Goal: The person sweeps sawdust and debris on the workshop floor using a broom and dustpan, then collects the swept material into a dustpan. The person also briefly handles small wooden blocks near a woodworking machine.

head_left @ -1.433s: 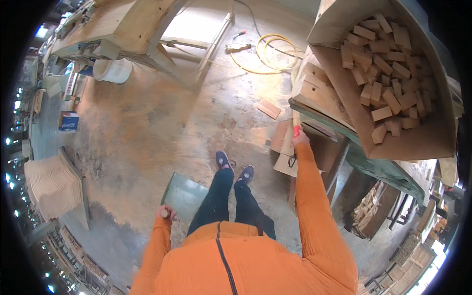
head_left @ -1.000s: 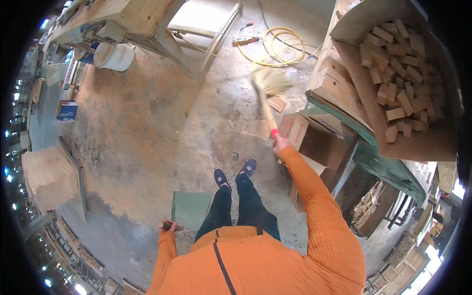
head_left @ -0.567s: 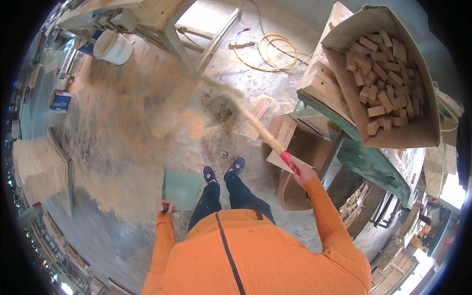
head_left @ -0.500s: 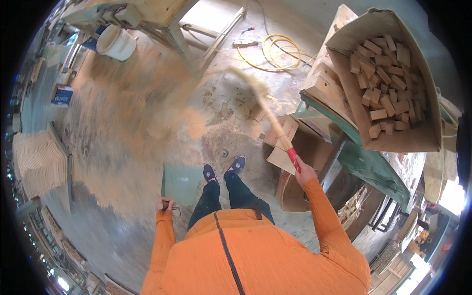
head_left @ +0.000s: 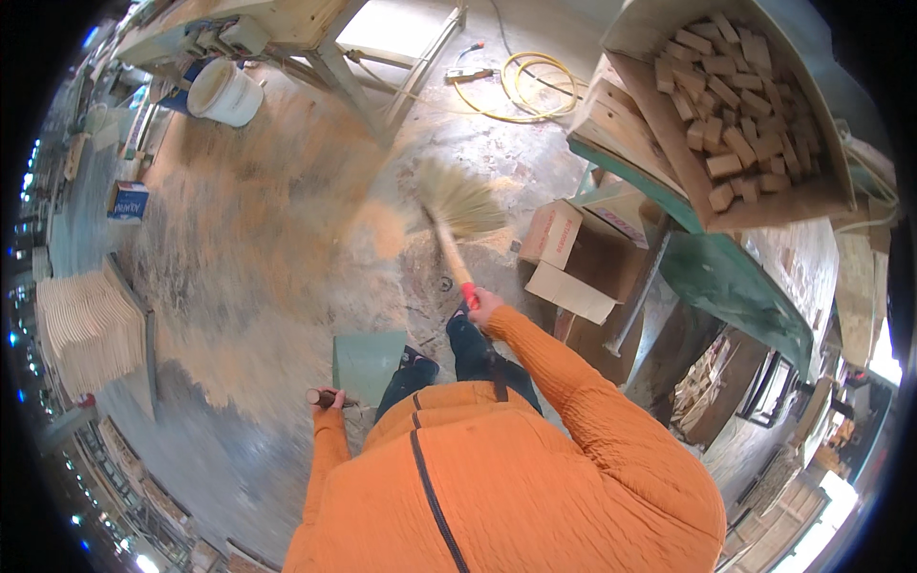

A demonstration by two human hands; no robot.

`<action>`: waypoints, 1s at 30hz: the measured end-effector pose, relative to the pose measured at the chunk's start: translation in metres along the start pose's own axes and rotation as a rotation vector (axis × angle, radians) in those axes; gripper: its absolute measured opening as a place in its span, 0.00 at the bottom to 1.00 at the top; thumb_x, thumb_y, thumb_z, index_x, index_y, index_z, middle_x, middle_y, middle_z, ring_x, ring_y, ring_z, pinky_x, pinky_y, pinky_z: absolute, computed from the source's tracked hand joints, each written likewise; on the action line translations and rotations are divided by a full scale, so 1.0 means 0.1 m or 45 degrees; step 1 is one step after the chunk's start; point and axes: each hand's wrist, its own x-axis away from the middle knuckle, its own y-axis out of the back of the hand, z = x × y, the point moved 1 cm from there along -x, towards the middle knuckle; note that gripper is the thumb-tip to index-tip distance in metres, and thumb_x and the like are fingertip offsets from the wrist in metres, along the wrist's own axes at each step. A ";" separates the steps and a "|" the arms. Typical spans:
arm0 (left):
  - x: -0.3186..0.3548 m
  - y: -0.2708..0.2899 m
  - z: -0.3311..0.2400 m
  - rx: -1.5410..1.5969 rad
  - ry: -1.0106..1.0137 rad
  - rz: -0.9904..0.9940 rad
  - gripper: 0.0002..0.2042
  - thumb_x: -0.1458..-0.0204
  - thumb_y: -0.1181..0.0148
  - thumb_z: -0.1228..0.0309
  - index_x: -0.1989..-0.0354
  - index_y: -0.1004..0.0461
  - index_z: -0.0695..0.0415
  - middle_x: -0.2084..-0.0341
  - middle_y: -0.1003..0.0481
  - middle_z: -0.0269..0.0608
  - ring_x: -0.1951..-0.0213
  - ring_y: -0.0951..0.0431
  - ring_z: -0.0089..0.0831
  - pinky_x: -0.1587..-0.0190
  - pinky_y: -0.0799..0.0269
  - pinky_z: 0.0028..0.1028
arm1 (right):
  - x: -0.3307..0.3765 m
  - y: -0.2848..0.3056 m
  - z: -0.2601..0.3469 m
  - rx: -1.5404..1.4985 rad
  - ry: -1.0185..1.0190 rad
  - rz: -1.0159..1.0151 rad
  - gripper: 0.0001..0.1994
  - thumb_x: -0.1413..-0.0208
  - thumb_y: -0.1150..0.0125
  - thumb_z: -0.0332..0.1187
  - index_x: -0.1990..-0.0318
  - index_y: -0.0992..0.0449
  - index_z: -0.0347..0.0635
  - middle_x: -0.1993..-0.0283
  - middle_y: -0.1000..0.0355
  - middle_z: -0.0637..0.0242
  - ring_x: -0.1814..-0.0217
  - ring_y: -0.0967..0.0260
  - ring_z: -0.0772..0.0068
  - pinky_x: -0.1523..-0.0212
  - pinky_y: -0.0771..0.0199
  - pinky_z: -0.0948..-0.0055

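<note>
My right hand point(head_left: 488, 307) is closed round the red-banded handle of a straw broom point(head_left: 461, 199), whose fanned bristles are on the floor ahead of my feet. Beside those bristles lies a pale heap of sawdust point(head_left: 380, 229). At my left side, my left hand point(head_left: 330, 401) grips a brown stick-like handle, seen nearly end-on. Just beyond that hand a flat green dustpan point(head_left: 367, 361) rests on the floor by my left foot; the handle appears to belong to it, though the join is hidden.
On the right, an open carton point(head_left: 602, 250) stands below a bench bearing a box of wooden blocks point(head_left: 740, 119). A yellow hose point(head_left: 540, 84) lies coiled ahead. A white bucket point(head_left: 225, 93), a small blue box point(head_left: 127, 201) and stacked curved wood pieces point(head_left: 93, 325) are on the left.
My right hand has swept the broom from the right inward to the left, nearer the sawdust heap. The left hand has shifted little with its handle. The view has turned slightly.
</note>
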 end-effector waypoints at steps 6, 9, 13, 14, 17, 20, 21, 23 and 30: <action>-0.08 0.34 0.18 0.032 0.064 -0.017 0.12 0.64 0.35 0.78 0.74 0.33 0.54 0.77 0.32 0.33 0.72 0.32 0.24 0.67 0.35 0.26 | 0.31 0.01 0.38 -0.343 0.100 0.424 0.29 0.66 0.41 0.32 0.49 0.35 0.43 0.66 0.30 0.57 0.66 0.32 0.64 0.63 0.32 0.70; -0.10 0.48 0.36 0.142 0.060 0.036 0.11 0.64 0.36 0.77 0.73 0.33 0.55 0.77 0.32 0.33 0.72 0.32 0.25 0.66 0.35 0.26 | 0.84 0.10 0.19 -0.134 0.357 0.202 0.31 0.66 0.42 0.32 0.46 0.37 0.47 0.66 0.29 0.54 0.65 0.31 0.57 0.63 0.32 0.67; -0.06 0.74 0.69 0.047 -0.060 0.121 0.10 0.61 0.38 0.76 0.72 0.34 0.55 0.77 0.32 0.33 0.72 0.32 0.24 0.67 0.35 0.25 | 1.53 -0.04 -0.03 0.175 0.032 -0.095 0.29 0.60 0.48 0.32 0.44 0.40 0.50 0.64 0.30 0.49 0.62 0.31 0.49 0.60 0.32 0.61; -0.06 0.82 0.72 0.018 -0.085 0.160 0.09 0.60 0.38 0.76 0.72 0.34 0.55 0.76 0.33 0.32 0.72 0.33 0.24 0.67 0.35 0.25 | 1.57 -0.16 -0.14 0.262 -0.134 -0.155 0.28 0.59 0.49 0.32 0.44 0.41 0.50 0.64 0.30 0.48 0.61 0.31 0.48 0.60 0.32 0.60; -0.03 1.05 0.80 -0.047 -0.100 0.253 0.09 0.59 0.39 0.74 0.72 0.34 0.55 0.77 0.32 0.33 0.72 0.33 0.23 0.68 0.35 0.23 | 1.34 -0.53 -0.72 0.192 -0.306 -0.570 0.29 0.60 0.47 0.29 0.44 0.41 0.48 0.68 0.29 0.50 0.68 0.30 0.54 0.66 0.30 0.64; -0.07 1.34 0.90 -0.106 -0.124 0.274 0.09 0.58 0.39 0.72 0.73 0.34 0.57 0.78 0.31 0.34 0.74 0.32 0.22 0.70 0.34 0.22 | 1.10 -0.79 -0.74 -0.374 -0.422 -0.593 0.29 0.62 0.46 0.25 0.45 0.39 0.45 0.73 0.30 0.56 0.77 0.32 0.64 0.76 0.32 0.69; -0.07 1.44 0.94 -0.094 -0.133 0.254 0.09 0.59 0.39 0.72 0.73 0.34 0.57 0.78 0.31 0.33 0.74 0.32 0.22 0.70 0.34 0.23 | 1.05 -0.85 -0.67 -0.613 -0.482 -0.516 0.29 0.62 0.46 0.24 0.45 0.39 0.44 0.75 0.31 0.59 0.80 0.33 0.67 0.80 0.33 0.70; 0.01 1.62 1.11 -0.096 -0.139 0.189 0.09 0.59 0.38 0.73 0.73 0.34 0.57 0.78 0.32 0.33 0.74 0.32 0.22 0.70 0.34 0.23 | 1.02 -1.13 -0.22 -0.885 -0.435 -0.212 0.29 0.63 0.45 0.21 0.46 0.37 0.42 0.77 0.34 0.64 0.84 0.39 0.75 0.85 0.38 0.75; 0.17 1.86 1.35 0.009 -0.089 0.131 0.11 0.63 0.37 0.77 0.73 0.35 0.57 0.79 0.32 0.33 0.76 0.32 0.23 0.72 0.34 0.25 | 1.23 -1.61 0.51 -0.724 -0.142 0.270 0.33 0.65 0.40 0.28 0.45 0.40 0.45 0.72 0.30 0.61 0.76 0.32 0.65 0.77 0.32 0.68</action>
